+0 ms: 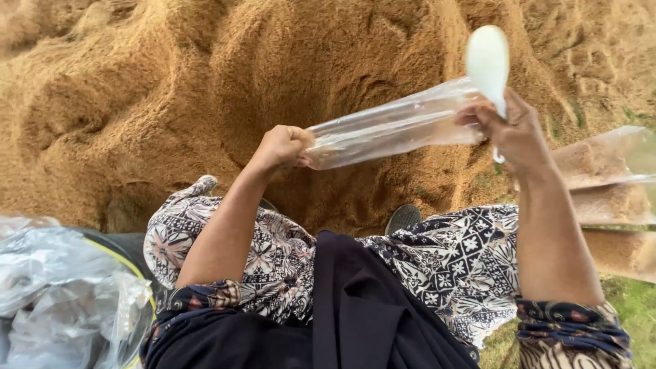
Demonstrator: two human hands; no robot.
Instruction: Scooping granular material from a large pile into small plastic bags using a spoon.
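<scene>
My left hand [281, 147] pinches one end of an empty clear plastic bag [393, 124], fingers closed on it. My right hand [514, 131] grips the bag's other end together with a white plastic spoon [488, 63], whose bowl points up. The bag is stretched flat between both hands, above a large heap of tan sawdust-like grain husk [205, 82]. My knees in patterned fabric [451, 263] are below the hands.
Several clear bags filled with the tan material [608, 198] lie at the right on grass [632, 307]. A dark basin holding crumpled empty plastic bags [55, 294] sits at the lower left. A dark shoe tip [403, 217] rests at the heap's foot.
</scene>
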